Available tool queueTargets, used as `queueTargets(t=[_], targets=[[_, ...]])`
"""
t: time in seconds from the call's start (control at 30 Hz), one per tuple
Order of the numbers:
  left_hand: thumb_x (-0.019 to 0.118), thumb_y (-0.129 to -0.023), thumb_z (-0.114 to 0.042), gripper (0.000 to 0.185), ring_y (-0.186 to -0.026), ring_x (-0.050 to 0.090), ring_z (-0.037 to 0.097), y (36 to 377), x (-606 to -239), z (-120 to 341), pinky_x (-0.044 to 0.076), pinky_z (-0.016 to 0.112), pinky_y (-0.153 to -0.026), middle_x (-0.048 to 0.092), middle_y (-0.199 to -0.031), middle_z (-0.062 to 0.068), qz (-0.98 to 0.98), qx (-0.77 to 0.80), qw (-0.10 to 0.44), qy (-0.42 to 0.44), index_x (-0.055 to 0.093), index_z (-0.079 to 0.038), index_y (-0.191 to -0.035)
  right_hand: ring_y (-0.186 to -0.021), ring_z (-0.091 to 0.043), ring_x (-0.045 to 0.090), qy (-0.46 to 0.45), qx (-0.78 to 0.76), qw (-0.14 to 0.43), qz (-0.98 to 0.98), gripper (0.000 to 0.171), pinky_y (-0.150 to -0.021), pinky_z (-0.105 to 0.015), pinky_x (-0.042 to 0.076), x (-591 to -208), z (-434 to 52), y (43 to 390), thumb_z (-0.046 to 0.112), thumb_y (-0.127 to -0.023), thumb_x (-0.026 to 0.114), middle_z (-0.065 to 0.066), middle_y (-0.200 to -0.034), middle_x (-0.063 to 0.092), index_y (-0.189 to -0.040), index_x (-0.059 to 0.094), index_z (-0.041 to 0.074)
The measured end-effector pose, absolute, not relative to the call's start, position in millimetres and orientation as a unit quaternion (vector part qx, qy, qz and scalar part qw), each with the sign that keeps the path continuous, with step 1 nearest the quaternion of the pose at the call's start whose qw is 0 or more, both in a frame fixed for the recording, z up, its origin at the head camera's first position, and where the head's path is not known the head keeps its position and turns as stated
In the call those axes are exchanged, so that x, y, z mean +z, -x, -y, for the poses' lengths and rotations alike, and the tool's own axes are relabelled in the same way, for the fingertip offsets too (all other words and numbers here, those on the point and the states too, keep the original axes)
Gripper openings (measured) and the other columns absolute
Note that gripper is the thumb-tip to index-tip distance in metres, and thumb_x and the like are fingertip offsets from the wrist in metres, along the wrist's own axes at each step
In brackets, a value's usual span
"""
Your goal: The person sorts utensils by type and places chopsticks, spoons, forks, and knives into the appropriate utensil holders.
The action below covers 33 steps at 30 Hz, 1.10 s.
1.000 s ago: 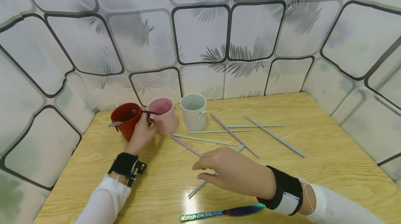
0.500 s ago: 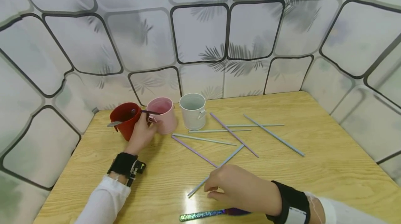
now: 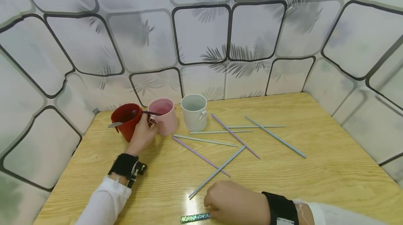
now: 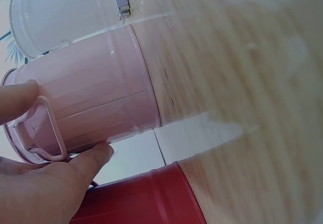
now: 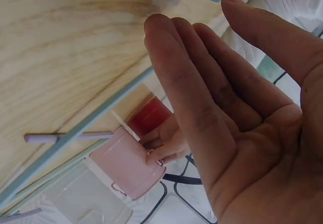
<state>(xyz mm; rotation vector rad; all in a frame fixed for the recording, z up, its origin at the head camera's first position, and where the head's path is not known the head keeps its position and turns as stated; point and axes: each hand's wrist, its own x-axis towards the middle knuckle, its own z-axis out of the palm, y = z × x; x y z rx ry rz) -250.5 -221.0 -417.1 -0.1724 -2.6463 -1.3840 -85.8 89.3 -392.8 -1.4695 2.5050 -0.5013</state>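
Head view: with the left hand (image 3: 145,134), grips the pink bucket (image 3: 167,124) near its rim, toward the back of the table (image 3: 330,141), between the red bucket (image 3: 130,129) and the white bucket (image 3: 196,119). Shows a grey spoon (image 3: 115,124) poking over the red bucket's rim and a purple utensil (image 3: 151,113) reaching across to the pink bucket. Holds the right hand (image 3: 236,202) low over the knife (image 3: 195,218), hiding all but one end. Shows straws (image 3: 278,136) lying scattered beyond, some crossing.

Left wrist view: brackets the pink bucket's looped handle (image 4: 58,131) between the digits, with red just beside and white on the far side.

Right wrist view: leaves the thumb apart from the loosely bent fingers, grip not closed. Shows the knife just past the thumb tip; cannot tell whether touching.
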Motion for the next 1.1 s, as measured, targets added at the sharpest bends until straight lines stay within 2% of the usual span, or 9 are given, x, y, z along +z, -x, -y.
queueTargets(t=[0.13, 0.4, 0.53, 0.83, 1.1], targets=[[0.064, -0.101, -0.009, 0.039, -0.131, 0.051, 0.045, 250.3, -416.5, 220.5, 0.041, 0.057, -0.112, 0.055, -0.122, 0.027, 0.882, -0.461, 0.076, 0.059, 0.041, 0.004, -0.129, -0.059, 0.004, 0.032, 0.486, -0.171, 0.122, -0.848, 0.031, -0.052, -0.009, 0.029, -396.1, -86.6, 84.7, 0.01, -0.089, 0.079, 0.019, -0.062, 0.038, -0.067, 0.061, 0.021], [0.063, -0.101, -0.008, 0.055, -0.139, 0.046, 0.046, 249.2, -413.5, 220.1, 0.036, 0.057, -0.116, 0.051, -0.139, 0.03, 0.885, -0.458, 0.065, 0.053, 0.033, 0.005, -0.145, -0.06, 0.006, 0.034, 0.485, -0.172, 0.135, -0.846, 0.024, -0.052, -0.007, 0.031, -400.5, -82.7, 83.3, 0.005, -0.086, 0.08, 0.02, -0.065, 0.046, -0.07, 0.069, 0.019], [0.063, -0.102, -0.009, 0.058, -0.14, 0.045, 0.046, 249.3, -413.1, 220.5, 0.035, 0.057, -0.117, 0.049, -0.142, 0.031, 0.885, -0.458, 0.062, 0.053, 0.032, 0.005, -0.148, -0.061, 0.007, 0.037, 0.489, -0.162, 0.138, -0.846, 0.018, -0.053, -0.007, 0.034, -401.3, -82.3, 83.6, 0.006, -0.086, 0.081, 0.019, -0.068, 0.049, -0.076, 0.073, 0.018], [0.064, -0.102, -0.01, 0.041, -0.13, 0.052, 0.044, 249.1, -415.2, 220.0, 0.042, 0.057, -0.111, 0.055, -0.121, 0.027, 0.885, -0.457, 0.071, 0.056, 0.04, 0.004, -0.131, -0.06, 0.006, 0.03, 0.517, -0.12, 0.091, -0.843, 0.018, -0.052, -0.007, 0.028, -404.2, -80.8, 80.9, 0.006, -0.084, 0.082, 0.017, -0.065, 0.046, -0.075, 0.072, 0.018], [0.064, -0.102, -0.009, 0.057, -0.136, 0.048, 0.046, 248.4, -413.1, 220.4, 0.037, 0.058, -0.116, 0.051, -0.136, 0.03, 0.885, -0.458, 0.063, 0.058, 0.033, 0.005, -0.147, -0.06, 0.003, 0.026, 0.534, -0.086, 0.073, -0.838, 0.018, -0.053, -0.007, 0.025, -406.0, -77.9, 79.8, 0.013, -0.089, 0.081, 0.016, -0.065, 0.044, -0.075, 0.072, 0.018]])
